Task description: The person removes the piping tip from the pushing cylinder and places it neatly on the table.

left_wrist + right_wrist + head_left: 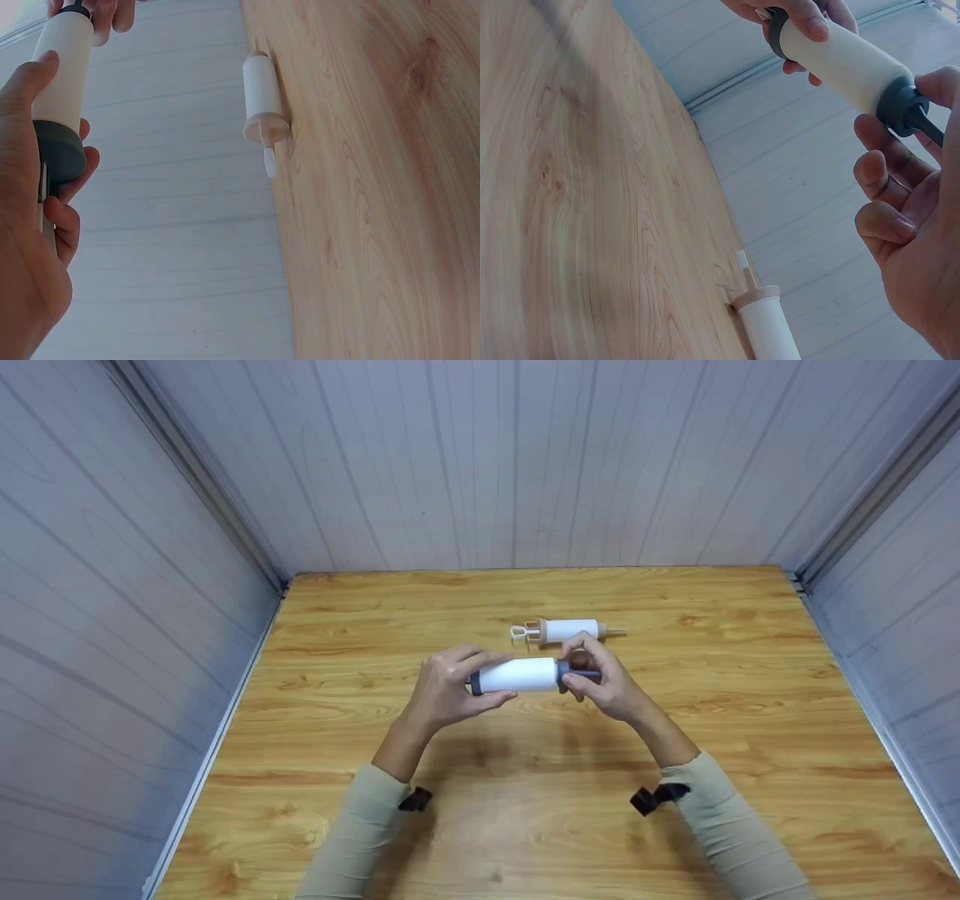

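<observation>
A large syringe [519,674] with a white barrel and dark grey end caps is held level above the table between both hands. My left hand [450,686] grips the barrel near its left end, thumb below and fingers above in the head view. At the other end, my right hand [611,686] pinches the dark grey nozzle cap [900,101] between thumb and index finger, and the thin dark nozzle points into that palm. In the left wrist view, the plunger handle [46,225] runs down along the left palm, partly covered by the fingers.
A second syringe [570,631], white with beige caps and a looped plunger handle, lies on the wood-grain table [337,660] just beyond the hands. Pale panel walls [480,465] stand at the back and both sides.
</observation>
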Demonstrator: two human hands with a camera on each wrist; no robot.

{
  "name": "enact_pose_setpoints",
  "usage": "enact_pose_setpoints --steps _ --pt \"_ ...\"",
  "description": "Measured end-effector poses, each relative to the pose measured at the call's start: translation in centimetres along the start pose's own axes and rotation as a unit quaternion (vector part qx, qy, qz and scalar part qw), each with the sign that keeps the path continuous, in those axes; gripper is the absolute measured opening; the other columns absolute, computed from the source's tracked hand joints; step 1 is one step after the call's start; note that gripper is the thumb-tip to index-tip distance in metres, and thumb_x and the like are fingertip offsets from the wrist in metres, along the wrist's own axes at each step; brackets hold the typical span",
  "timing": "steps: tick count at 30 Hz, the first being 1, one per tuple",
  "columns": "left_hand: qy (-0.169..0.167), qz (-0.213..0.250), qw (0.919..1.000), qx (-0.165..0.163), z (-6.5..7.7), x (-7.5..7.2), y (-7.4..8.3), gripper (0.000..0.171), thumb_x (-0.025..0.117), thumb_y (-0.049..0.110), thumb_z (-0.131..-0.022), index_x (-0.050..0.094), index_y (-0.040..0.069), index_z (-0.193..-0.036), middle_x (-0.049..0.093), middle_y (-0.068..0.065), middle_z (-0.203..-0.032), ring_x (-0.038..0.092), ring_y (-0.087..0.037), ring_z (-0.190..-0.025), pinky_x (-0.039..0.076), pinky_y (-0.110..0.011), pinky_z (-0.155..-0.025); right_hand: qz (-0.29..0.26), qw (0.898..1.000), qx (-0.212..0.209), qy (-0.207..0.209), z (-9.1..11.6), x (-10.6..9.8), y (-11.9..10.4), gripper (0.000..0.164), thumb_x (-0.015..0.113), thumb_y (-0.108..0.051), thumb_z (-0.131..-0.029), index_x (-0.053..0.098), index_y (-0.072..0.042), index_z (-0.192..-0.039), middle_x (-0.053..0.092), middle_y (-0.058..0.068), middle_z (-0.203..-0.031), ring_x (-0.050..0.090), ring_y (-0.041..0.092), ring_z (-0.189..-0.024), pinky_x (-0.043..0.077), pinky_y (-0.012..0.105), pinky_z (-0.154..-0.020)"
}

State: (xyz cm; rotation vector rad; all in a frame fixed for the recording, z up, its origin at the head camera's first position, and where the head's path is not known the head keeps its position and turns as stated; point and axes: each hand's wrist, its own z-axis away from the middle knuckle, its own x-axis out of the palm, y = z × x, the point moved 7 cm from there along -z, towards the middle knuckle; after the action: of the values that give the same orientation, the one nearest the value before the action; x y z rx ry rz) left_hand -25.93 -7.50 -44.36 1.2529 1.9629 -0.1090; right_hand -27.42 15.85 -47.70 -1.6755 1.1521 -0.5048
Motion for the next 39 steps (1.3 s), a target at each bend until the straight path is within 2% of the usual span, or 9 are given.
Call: enact_pose_setpoints --steps 7,15,23,25,31,35,39 --pt "-0.009 0.006 0.9999 -0.006 -0.01 0.12 -0.19 0.046 0.102 0.035 -0.082 0.086 0.013 -0.12 0.086 -0.01 -0.104 0.082 -0.026 -0.089 0.069 -0.041 -0.074 0.015 1.0 -0.007 0.004 0.04 -0.05 -0.21 0.025 0.061 0.013 -0.099 0.048 0.013 -0.12 0.068 -0.007 -0.096 0.064 0.001 -0.077 0.051 0.019 -0.061" --pt "-0.007 0.006 0.9999 -0.006 0.05 0.14 -0.38 0.046 0.101 0.034 -0.082 0.086 0.012 -0.119 0.086 -0.009 -0.104 0.082 -0.026 -0.09 0.069 -0.042 -0.074 0.043 0.999 -0.025 0.008 0.02 -0.08 -0.55 0.03 0.067 0.015 -0.093 0.05 0.009 -0.117 0.065 -0.007 -0.106 0.065 0.004 -0.09 0.057 0.02 -0.074" --pt "-0.002 0.003 1.0 0.005 -0.04 0.14 -0.21 0.044 0.101 0.034 -0.082 0.086 0.013 -0.118 0.086 -0.009 -0.102 0.082 -0.025 -0.088 0.068 -0.04 -0.073 0.054 0.999 -0.007 0.006 0.1 -0.16 -0.31 0.033 0.067 0.002 -0.097 0.05 0.01 -0.124 0.066 -0.001 -0.108 0.065 0.006 -0.091 0.057 0.023 -0.078" --pt "0.001 0.001 1.0 0.007 -0.03 0.07 -0.18 0.044 0.101 0.033 -0.082 0.086 0.013 -0.117 0.085 -0.009 -0.101 0.081 -0.024 -0.086 0.068 -0.04 -0.072 0.053 0.999 0.0 0.004 0.08 -0.12 -0.29 0.032 0.065 -0.001 -0.1 0.049 0.009 -0.125 0.066 0.0 -0.106 0.063 0.005 -0.087 0.055 0.022 -0.075" --pt "0.007 -0.008 0.9999 0.012 0.02 -0.07 -0.11 0.044 0.102 0.033 -0.081 0.086 0.013 -0.117 0.085 -0.008 -0.099 0.08 -0.024 -0.083 0.067 -0.039 -0.069 0.042 0.999 0.017 -0.001 0.01 0.05 -0.12 0.023 0.057 0.004 -0.102 0.049 0.008 -0.123 0.066 -0.002 -0.1 0.063 0.003 -0.079 0.047 0.018 -0.065" --pt "0.006 -0.011 0.9998 0.014 0.04 -0.08 -0.06 0.044 0.102 0.033 -0.081 0.086 0.014 -0.117 0.085 -0.008 -0.1 0.08 -0.024 -0.084 0.067 -0.039 -0.07 0.044 0.999 0.019 0.0 0.0 0.11 -0.14 0.019 0.057 0.007 -0.104 0.05 0.009 -0.121 0.065 -0.003 -0.1 0.061 0.002 -0.079 0.047 0.018 -0.065" --pt "0.003 -0.011 0.9998 0.014 0.03 -0.07 -0.02 0.044 0.102 0.034 -0.081 0.086 0.014 -0.116 0.085 -0.008 -0.101 0.08 -0.024 -0.085 0.067 -0.039 -0.071 0.035 0.999 0.003 0.002 0.04 0.11 -0.29 0.021 0.061 0.006 -0.104 0.05 0.011 -0.12 0.064 -0.005 -0.102 0.06 0.001 -0.082 0.05 0.019 -0.069"
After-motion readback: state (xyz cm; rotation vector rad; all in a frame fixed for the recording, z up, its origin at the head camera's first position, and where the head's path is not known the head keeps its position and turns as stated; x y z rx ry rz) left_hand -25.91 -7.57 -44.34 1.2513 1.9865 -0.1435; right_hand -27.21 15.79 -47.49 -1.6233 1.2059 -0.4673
